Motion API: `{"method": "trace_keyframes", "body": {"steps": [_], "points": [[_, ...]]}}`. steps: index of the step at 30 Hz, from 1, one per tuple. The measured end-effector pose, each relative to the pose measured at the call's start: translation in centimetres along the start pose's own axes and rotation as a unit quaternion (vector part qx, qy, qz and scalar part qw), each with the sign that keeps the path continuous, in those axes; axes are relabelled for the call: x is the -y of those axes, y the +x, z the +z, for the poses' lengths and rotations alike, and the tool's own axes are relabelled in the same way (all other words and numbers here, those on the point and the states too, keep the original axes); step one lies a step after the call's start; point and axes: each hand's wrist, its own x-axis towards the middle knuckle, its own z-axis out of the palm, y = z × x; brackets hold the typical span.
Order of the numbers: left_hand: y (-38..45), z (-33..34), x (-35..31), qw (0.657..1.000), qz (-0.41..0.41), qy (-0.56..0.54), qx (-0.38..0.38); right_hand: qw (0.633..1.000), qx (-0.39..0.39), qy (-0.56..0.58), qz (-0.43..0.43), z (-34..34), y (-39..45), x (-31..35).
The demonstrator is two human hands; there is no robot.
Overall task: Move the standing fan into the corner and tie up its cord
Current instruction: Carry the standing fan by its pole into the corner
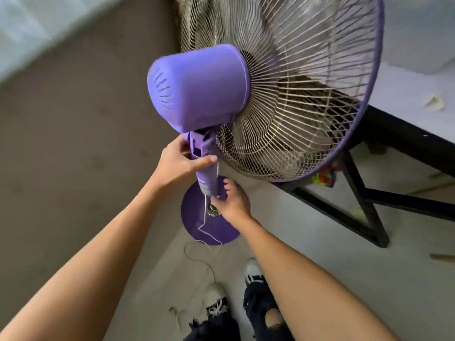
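Hands on the fan now, both of them, and it is a tall purple standing fan (197,87) seen from behind and above, its motor housing bulging toward us and the wire cage tipped off to the right. Left hand (178,163) is wrapped round the neck just under the housing, thumb across the front, fingers behind. Right hand (230,203) is lower, at the collar where the purple upper tube meets the metal pole; thumb and forefinger seem pinched on it, the other fingers splayed loose. The round base (211,222) sits on pale floor between a brown wall on the left and a black-framed table (369,205) on the right, the cage reaching over the table's edge.

How will it handle? Top-heavy, I'd say: head and cage up high, a light plastic stem, weight only in the base. Grip the stem, as these hands do, never the cage, whose thin wires look bendable. That neck joint may tilt, so the lower hand should carry the load.

And the cord (204,232), thin and white, limp, runs down the pole, across the base and loops onto the floor toward the shoes (216,306), so a trip hazard until it is gathered
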Motion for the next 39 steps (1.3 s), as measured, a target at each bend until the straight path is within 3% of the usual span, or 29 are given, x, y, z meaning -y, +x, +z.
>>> {"method": "trace_keyframes", "body": {"steps": [7, 14, 18, 28, 39], "points": [[2.1, 2.1, 3.0, 0.997, 0.074, 0.004, -0.019, 0.985, -0.008, 0.134, -0.106, 3.2, 4.8, 0.0], [2.6, 3.0, 2.8, 0.995, 0.06, -0.044, -0.06, 0.98, -0.069, 0.128, -0.133, 4.4, 6.7, -0.1], [1.9, 3.1, 1.8, 0.995, 0.043, -0.062, -0.068, 0.984, -0.063, 0.101, -0.135, 3.7, 6.6, 0.6], [0.3, -1.5, -8.5, 0.989, 0.02, -0.071, -0.131, 0.985, 0.031, 0.078, -0.153, -1.4, 2.3, 8.0], [-8.4, -7.0, -22.3, 0.93, -0.036, -0.115, -0.346, 0.943, 0.184, -0.013, -0.276, -8.8, -7.9, 19.2]]}}
